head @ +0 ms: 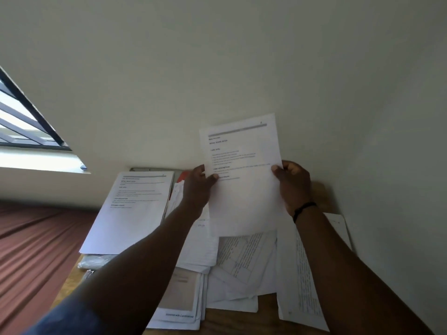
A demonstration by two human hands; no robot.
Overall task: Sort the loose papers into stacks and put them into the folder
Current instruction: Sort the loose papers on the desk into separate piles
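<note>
Window (pixel 26 119) with dark bars far left, reddish-brown ribbed cloth (pixel 36 250) below it. Next over, neat stack of white printed sheets (pixel 130 209) lying flat on the brown wooden table (pixel 266 317), same heading layout as the held page, so probably its pile. A grey flat edge, maybe the folder (pixel 154 169), shows behind that stack, hard to tell. Left hand (pixel 197 187) pinches the left edge of the single white printed sheet (pixel 242 180), thumb on the front face. Sheet is held up upright in front of the pale wall (pixel 242 56), above the table. Right hand (pixel 294 184), with black wristband (pixel 304 210), pinches the right edge, thumb on the front. Under both arms a loose messy heap of white papers (pixel 242 267) overlaps, more sheets at far right by the wall. Handling: one sheet is very light, floppy, creases easily; side-edge pinches keep it flat. Loose heap likely slides, so square it up and take it by the edges, from under
</note>
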